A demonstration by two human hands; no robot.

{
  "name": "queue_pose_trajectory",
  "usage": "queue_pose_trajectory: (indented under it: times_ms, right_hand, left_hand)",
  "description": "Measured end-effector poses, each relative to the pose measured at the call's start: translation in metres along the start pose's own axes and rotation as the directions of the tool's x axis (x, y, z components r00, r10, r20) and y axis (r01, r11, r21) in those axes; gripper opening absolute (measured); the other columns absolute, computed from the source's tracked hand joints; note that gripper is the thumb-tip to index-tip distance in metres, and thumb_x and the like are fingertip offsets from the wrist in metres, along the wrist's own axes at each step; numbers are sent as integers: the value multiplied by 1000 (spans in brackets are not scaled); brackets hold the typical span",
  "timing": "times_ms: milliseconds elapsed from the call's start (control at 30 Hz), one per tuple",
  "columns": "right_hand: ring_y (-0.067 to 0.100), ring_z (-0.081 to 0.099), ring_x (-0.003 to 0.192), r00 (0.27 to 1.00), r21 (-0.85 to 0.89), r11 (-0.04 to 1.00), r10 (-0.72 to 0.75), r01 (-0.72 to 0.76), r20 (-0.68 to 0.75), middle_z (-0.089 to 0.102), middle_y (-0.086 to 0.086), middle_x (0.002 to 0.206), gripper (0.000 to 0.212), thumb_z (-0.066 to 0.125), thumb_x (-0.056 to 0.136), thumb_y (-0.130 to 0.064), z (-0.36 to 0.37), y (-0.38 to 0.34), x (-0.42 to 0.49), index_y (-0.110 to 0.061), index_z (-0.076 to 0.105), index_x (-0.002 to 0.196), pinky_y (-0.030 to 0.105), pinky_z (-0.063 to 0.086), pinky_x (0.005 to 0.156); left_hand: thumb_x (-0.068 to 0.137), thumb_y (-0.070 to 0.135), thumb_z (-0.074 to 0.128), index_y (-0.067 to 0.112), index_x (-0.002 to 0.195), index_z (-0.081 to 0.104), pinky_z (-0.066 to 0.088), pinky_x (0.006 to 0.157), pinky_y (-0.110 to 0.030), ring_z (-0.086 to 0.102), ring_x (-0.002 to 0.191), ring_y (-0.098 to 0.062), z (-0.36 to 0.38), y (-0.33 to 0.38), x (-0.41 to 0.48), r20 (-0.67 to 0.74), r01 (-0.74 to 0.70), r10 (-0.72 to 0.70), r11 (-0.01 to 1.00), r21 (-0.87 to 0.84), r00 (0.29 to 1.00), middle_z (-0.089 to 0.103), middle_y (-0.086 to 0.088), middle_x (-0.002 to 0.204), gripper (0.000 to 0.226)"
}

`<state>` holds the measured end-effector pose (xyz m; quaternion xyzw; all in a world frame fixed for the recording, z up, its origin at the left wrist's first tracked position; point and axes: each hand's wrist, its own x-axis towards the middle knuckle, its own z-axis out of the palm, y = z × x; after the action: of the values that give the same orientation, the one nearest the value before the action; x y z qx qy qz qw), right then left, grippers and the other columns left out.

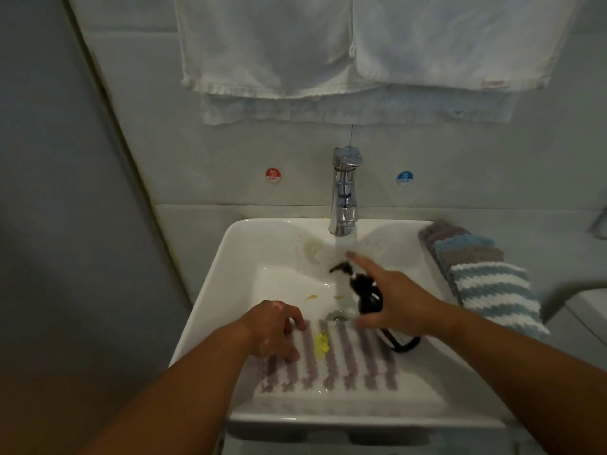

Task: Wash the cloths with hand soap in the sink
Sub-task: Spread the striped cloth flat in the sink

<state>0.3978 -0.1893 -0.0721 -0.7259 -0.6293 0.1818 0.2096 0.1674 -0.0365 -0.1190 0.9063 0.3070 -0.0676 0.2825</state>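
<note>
Head view of a wash station. A white glazed sink (pixel 210 290), rectangular with rounded corners, is holding a nubby knitted cloth (pixel 345 362) in its near half. The cloth is lying flat, with mauve and white stripes running from the near rim toward the drain (pixel 338 315), which is also the way its long axis seems to be pointing. A glossy yellow blob of soap (pixel 321 343) is sitting on one stripe.

The left hand (pixel 274 330) is clutching the cloth's left end, its fingers bent and its thumb bearing down.

The right hand (pixel 405 307) is gripping a black pump soap bottle (pixel 364 295), blurred, above the drain. The lower fingers are wrapping around the body while the index finger is stretching out straight over the pump head. The bottle is leaning, base toward the person and top toward the chrome tap (pixel 343 192); its nozzle is pointing left.

A pile of folded cloths (pixel 489 284), ribbed, in blue-and-white stripes, grey, blue and mauve, is resting on the sink's right rim. White towels (pixel 328 47) are hanging on the tiled wall.
</note>
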Motion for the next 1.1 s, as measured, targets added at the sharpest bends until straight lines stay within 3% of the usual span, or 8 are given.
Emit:
queue_pose_trajectory:
  times_ms: [100, 200, 400, 733, 867, 967, 1033, 1100]
  right_hand:
    - [19, 56, 126, 959, 271, 957, 166, -100, -231, 57, 2, 140, 122, 94, 65, -33, -3, 12, 10, -45, 14, 156, 35, 46, 108]
    - [15, 59, 114, 917, 400, 909, 254, -118, -308, 62, -7, 121, 107, 95, 65, -24, 0, 18, 14, -44, 30, 148, 25, 48, 96]
    - [16, 63, 98, 911, 176, 929, 358, -326, -205, 64, -5, 104, 58, 92, 63, -27, -6, 24, 5, -24, 58, 111, 22, 44, 71]
    - [27, 61, 111, 844, 220, 903, 425, -370, -327, 65, 8, 119, 60, 79, 78, -11, -7, 31, 22, -16, 52, 132, 29, 45, 85]
    - [33, 57, 121, 825, 278, 861, 496, -425, -273, 59, 14, 133, 83, 79, 82, -10, -8, 26, 16, -9, 31, 150, 28, 42, 85]
    - [28, 63, 105, 791, 313, 814, 566, -490, -233, 59, 17, 131, 102, 88, 77, -22, -7, 20, -1, -4, 21, 152, 34, 52, 87]
    - [27, 67, 92, 778, 313, 802, 584, -510, -230, 61, 14, 125, 95, 89, 74, -28, -4, 19, -17, -11, 29, 145, 44, 60, 82]
    - [25, 69, 86, 805, 327, 799, 572, -504, -157, 59, 3, 118, 76, 88, 75, -31, -1, 11, -33, -19, 40, 132, 42, 62, 73]
  left_hand:
    - [69, 33, 92, 31, 122, 68, 48, 80, -21, 60, 91, -13, 0, 0, 1, 0, -5, 5, 1000, 5, 1000, 60, 7, 104, 59]
    - [69, 34, 92, 31, 122, 68, 47, 79, -20, 59, 91, -13, 0, -1, 1, -2, -14, 14, 1000, 7, 1000, 60, 6, 104, 59]
    - [69, 34, 92, 32, 122, 67, 47, 79, -19, 59, 90, -12, 0, -3, 1, 1, -16, 16, 1000, 9, 1000, 59, 8, 103, 58]
    - [71, 36, 90, 36, 122, 66, 44, 75, -14, 59, 90, -9, 1, -1, -2, -9, 4, -4, 1000, 9, 1000, 57, 12, 103, 57]
    - [70, 37, 90, 36, 122, 67, 45, 76, -13, 58, 89, -8, 0, -1, -3, -21, -6, 7, 1000, 27, 1000, 57, 13, 102, 56]
    - [70, 36, 90, 34, 121, 68, 46, 77, -14, 56, 87, -6, -1, -1, -3, -48, -12, 14, 999, 49, 999, 58, 12, 104, 55]
    - [69, 37, 91, 34, 120, 68, 47, 80, -16, 56, 88, -7, -3, -1, -3, -69, -12, 16, 998, 64, 997, 59, 10, 108, 55]
    - [68, 39, 91, 34, 119, 68, 48, 82, -19, 56, 91, -8, -5, -2, -3, -93, -6, 13, 997, 81, 996, 59, 9, 111, 56]
